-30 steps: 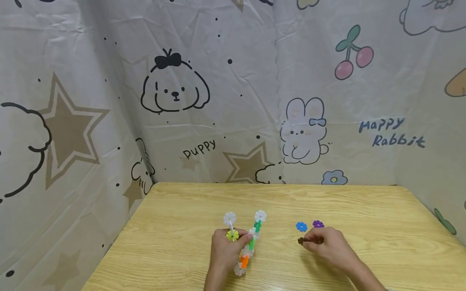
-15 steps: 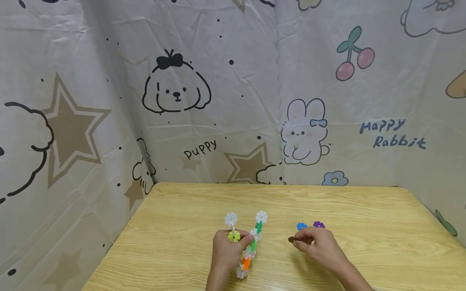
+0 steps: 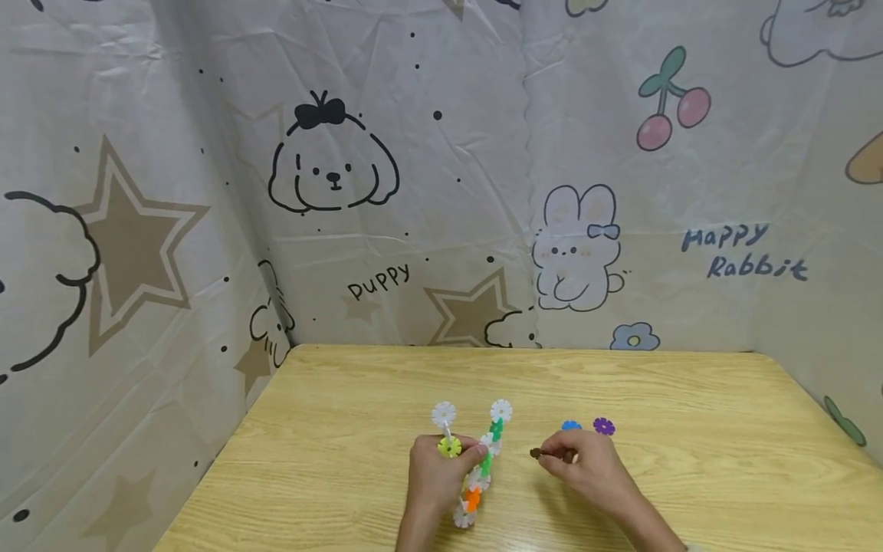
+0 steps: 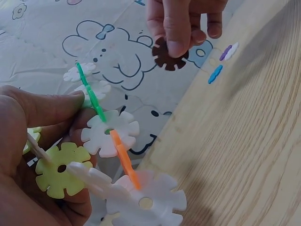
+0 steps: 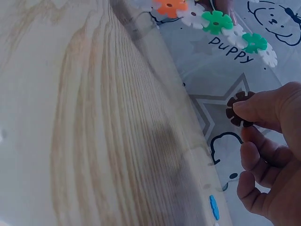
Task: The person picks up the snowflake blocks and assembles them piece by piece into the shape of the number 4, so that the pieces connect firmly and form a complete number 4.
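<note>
My left hand grips a V-shaped chain of interlocking snowflake discs. One arm shows white, green and orange discs; the other has a yellow disc and white ones. In the left wrist view, a large white disc joins the two arms nearest the camera. My right hand pinches a brown snowflake disc between thumb and finger, above the table and to the right of the chain, apart from it. My left fingers partly hide the chain's yellow arm.
On the wooden table, behind my right hand, lie a blue disc and a purple disc. The left wrist view also has a white edge beside the purple one. A patterned cloth hangs behind the table.
My right hand has moved left with the brown disc, nearer the chain, uncovering more of the purple disc. My left hand and the chain have shifted slightly right.
</note>
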{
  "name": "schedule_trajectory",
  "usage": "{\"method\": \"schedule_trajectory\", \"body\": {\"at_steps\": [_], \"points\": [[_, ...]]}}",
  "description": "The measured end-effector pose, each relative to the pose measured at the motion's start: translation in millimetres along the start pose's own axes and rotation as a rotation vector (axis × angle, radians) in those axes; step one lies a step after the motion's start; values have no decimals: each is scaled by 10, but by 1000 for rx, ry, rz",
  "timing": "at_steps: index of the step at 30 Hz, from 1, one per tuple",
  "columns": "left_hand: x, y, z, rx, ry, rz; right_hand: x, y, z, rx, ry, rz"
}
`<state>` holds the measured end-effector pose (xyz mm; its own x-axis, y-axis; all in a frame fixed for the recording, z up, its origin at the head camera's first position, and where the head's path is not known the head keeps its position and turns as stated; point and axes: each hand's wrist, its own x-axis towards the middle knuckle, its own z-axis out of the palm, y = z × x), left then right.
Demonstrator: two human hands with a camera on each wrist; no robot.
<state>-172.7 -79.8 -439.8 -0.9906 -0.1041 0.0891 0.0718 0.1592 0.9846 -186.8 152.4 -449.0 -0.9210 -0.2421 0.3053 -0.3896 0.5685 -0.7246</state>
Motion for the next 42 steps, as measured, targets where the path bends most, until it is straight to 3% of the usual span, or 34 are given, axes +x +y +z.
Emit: {"method": "schedule_trajectory", "body": {"at_steps": [19,30,42], "points": [[1,9,68,-13,-26,-1,32,-151,250,-11,97,-136],[6,-11,65,8,-25,-5,37,-173,313,-11,104,-174],[-4,-16,45,36,-25,-14,39,-155,365,-35,200,-332]]}}
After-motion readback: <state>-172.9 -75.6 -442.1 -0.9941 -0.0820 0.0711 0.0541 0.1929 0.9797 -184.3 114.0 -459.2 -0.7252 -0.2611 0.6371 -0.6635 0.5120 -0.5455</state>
